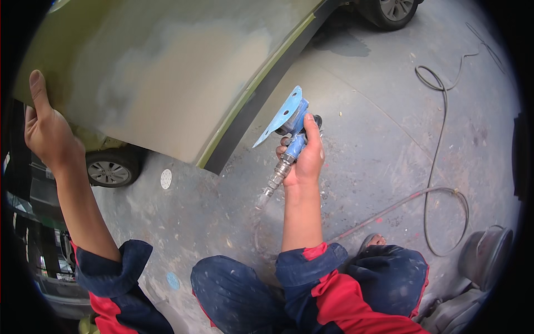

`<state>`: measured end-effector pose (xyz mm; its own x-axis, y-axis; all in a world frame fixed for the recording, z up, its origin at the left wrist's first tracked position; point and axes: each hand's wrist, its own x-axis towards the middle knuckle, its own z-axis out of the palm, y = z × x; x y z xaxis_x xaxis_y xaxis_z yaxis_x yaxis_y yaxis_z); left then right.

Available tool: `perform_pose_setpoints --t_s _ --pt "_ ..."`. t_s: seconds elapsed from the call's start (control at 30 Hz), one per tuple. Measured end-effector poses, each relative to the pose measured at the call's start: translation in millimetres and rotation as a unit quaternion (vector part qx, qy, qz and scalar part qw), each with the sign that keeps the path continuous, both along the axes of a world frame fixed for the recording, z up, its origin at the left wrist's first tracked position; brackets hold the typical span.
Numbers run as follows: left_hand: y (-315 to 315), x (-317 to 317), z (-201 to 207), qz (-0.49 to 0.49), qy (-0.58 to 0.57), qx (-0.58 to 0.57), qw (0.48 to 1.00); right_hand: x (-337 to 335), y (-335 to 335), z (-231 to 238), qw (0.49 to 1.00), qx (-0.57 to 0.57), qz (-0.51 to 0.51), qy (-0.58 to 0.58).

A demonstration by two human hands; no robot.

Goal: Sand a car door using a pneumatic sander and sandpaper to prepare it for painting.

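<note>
My right hand point(306, 153) is closed around the blue body of an air sander point(296, 143). Its light-blue sanding pad point(285, 114), with dark holes, is tilted up and faces the car door, apart from it. A metal hose fitting point(276, 177) runs down from the sander's handle. At the far left, my left hand point(51, 131) grips the edge of the olive-green car door point(94, 67), thumb on the outer face and fingers partly hidden behind. A dull beige and grey sanded patch point(189, 78) covers the middle of the door panel.
A grey hose point(444, 111) loops over the concrete floor point(361, 145) on the right. A dark bucket point(485, 257) stands at the lower right. Car wheels show at the left point(111, 170) and top point(394, 10). A white perforated disc point(166, 178) and a light-blue disc point(173, 280) lie on the floor.
</note>
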<state>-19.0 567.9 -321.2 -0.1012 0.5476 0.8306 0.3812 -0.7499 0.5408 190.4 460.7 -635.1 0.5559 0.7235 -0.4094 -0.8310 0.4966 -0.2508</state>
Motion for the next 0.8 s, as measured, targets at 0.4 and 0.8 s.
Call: perform_pose_setpoints --t_s 0.4,0.8 --pt "-10 8 -2 -0.009 -0.007 0.019 1.0 -78 21 47 0.997 0.009 0.061 -0.037" --pt "-6 13 1 0.036 -0.025 0.001 0.999 -138 -6 73 0.995 -0.046 0.054 -0.077"
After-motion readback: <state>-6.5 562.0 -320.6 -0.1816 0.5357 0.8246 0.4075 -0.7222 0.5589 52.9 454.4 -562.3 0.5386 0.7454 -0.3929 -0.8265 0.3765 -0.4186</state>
